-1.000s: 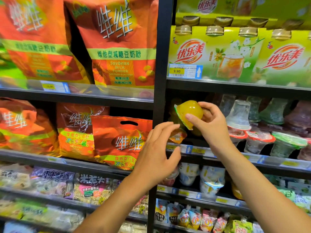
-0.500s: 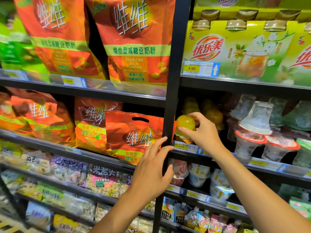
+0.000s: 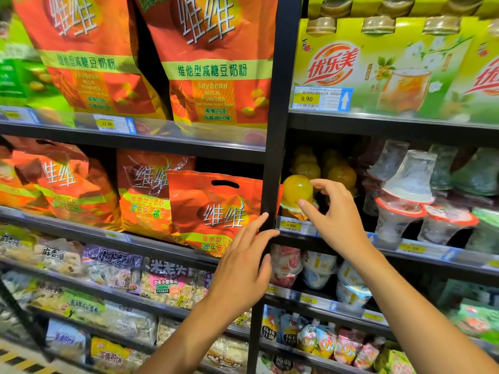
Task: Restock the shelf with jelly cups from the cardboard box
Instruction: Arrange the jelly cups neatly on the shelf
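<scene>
A yellow jelly cup (image 3: 295, 188) stands upside down at the left front of the middle shelf (image 3: 405, 248), just right of the black upright post (image 3: 272, 130). My right hand (image 3: 334, 214) reaches in from the right. Its thumb lies on the cup's front and its index finger curls over the cup's top right. More yellow jelly cups (image 3: 341, 175) are stacked behind it in the dark. My left hand (image 3: 243, 265) is open, with its fingertips resting against the post below the cup. The cardboard box is out of view.
Clear jelly cups with red rims (image 3: 399, 211) are stacked to the right on the same shelf. Orange soy milk powder bags (image 3: 216, 209) fill the left bay. Green drink packs (image 3: 378, 71) sit on the shelf above, and small tubs (image 3: 318, 271) on the shelf below.
My right hand has brought the yellow cup down from mid-air and set it at the shelf's left front. My left hand has sunk lower along the post. The view has shifted left.
</scene>
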The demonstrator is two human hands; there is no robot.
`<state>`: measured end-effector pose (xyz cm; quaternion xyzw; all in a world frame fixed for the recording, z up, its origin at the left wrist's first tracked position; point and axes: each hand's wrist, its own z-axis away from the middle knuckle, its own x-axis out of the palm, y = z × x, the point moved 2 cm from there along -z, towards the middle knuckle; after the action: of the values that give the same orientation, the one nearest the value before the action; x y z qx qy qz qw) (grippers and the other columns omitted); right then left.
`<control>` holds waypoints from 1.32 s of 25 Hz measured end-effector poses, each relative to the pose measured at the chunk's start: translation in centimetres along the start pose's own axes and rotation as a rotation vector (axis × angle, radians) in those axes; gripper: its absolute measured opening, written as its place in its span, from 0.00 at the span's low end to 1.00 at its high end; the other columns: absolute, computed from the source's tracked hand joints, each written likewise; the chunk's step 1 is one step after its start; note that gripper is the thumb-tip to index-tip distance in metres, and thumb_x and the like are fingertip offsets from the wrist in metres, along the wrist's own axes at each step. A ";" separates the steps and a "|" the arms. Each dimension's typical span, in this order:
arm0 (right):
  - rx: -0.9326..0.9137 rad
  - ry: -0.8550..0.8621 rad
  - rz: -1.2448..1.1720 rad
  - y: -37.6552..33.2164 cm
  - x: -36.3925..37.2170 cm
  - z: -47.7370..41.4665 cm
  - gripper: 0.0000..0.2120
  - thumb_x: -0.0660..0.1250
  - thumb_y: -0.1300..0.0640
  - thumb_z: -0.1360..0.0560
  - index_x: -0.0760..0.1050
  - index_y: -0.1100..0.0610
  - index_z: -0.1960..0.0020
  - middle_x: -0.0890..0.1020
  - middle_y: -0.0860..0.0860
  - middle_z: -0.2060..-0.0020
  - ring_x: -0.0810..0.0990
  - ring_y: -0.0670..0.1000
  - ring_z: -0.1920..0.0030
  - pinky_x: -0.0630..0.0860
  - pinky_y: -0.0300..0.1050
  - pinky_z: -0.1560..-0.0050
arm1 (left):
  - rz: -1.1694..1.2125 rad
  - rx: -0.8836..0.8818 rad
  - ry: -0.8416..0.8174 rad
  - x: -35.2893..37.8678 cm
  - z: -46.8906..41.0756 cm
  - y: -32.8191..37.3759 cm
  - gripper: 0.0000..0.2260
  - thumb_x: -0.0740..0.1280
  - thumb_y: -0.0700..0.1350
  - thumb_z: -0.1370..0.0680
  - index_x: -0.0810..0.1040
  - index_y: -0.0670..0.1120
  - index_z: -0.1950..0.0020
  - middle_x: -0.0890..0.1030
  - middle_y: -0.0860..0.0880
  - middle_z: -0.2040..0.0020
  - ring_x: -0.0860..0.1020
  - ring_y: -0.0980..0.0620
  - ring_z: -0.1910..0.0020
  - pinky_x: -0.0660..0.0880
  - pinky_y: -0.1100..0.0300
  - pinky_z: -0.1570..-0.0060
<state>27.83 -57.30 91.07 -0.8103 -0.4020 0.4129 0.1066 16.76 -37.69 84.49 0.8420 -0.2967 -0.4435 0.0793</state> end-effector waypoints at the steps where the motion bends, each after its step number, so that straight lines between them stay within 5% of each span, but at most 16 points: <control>1: -0.018 0.045 0.007 -0.4 -0.1 0.9 0.19 0.71 0.46 0.24 0.74 0.48 0.35 0.75 0.44 0.41 0.72 0.47 0.38 0.69 0.42 0.41 | 0.004 0.005 -0.005 0.0 0.2 -0.3 0.21 0.62 0.46 0.17 0.66 0.57 0.24 0.51 0.64 0.19 0.51 0.63 0.20 0.56 0.62 0.25; 5: -0.075 0.110 -0.009 -2.2 1.4 6.1 0.08 0.72 0.56 0.23 0.77 0.51 0.46 0.77 0.44 0.49 0.76 0.47 0.44 0.72 0.43 0.44 | -0.005 -0.006 -0.063 0.1 2.1 -3.2 0.27 0.63 0.50 0.18 0.59 0.56 0.20 0.52 0.61 0.18 0.50 0.61 0.20 0.54 0.60 0.22; 10: 0.002 -0.086 0.045 -4.0 7.7 12.8 0.08 0.71 0.57 0.25 0.76 0.49 0.48 0.74 0.42 0.52 0.77 0.46 0.48 0.75 0.46 0.48 | -0.071 -0.105 -0.180 -0.1 7.6 -9.8 0.32 0.62 0.54 0.18 0.51 0.55 0.17 0.53 0.56 0.18 0.50 0.56 0.19 0.56 0.55 0.21; 18: 0.077 -0.560 0.123 -8.2 22.8 22.5 0.16 0.63 0.42 0.26 0.74 0.46 0.41 0.71 0.40 0.45 0.75 0.49 0.39 0.75 0.48 0.41 | -0.103 -0.372 -0.374 -3.1 22.9 -22.3 0.32 0.62 0.52 0.20 0.54 0.52 0.18 0.56 0.52 0.18 0.54 0.50 0.19 0.57 0.54 0.21; 23: 0.097 -0.812 0.123 -11.1 31.9 27.7 0.13 0.66 0.46 0.22 0.71 0.43 0.38 0.70 0.40 0.43 0.72 0.45 0.38 0.72 0.42 0.43 | -0.172 -0.579 -0.457 -5.0 33.4 -29.1 0.31 0.62 0.53 0.21 0.59 0.52 0.19 0.62 0.50 0.20 0.59 0.48 0.21 0.61 0.51 0.23; 27: 0.110 -0.942 0.083 -11.2 39.1 31.8 0.18 0.70 0.50 0.26 0.75 0.49 0.37 0.74 0.46 0.42 0.75 0.52 0.37 0.74 0.47 0.41 | -0.140 -0.756 -0.491 -4.4 40.2 -32.8 0.31 0.64 0.53 0.23 0.63 0.54 0.20 0.65 0.51 0.21 0.64 0.48 0.23 0.63 0.54 0.26; 33: 0.155 -1.178 0.047 -7.2 51.9 41.3 0.18 0.62 0.41 0.25 0.71 0.40 0.36 0.72 0.44 0.38 0.72 0.48 0.35 0.74 0.47 0.39 | -0.101 -0.921 -0.592 3.6 51.0 -38.9 0.40 0.47 0.69 0.27 0.55 0.52 0.17 0.60 0.46 0.19 0.62 0.43 0.23 0.64 0.49 0.25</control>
<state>10.03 -20.78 38.21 -0.4431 -0.3439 0.8235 -0.0847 -5.48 -1.57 36.27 0.5729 -0.0410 -0.7486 0.3314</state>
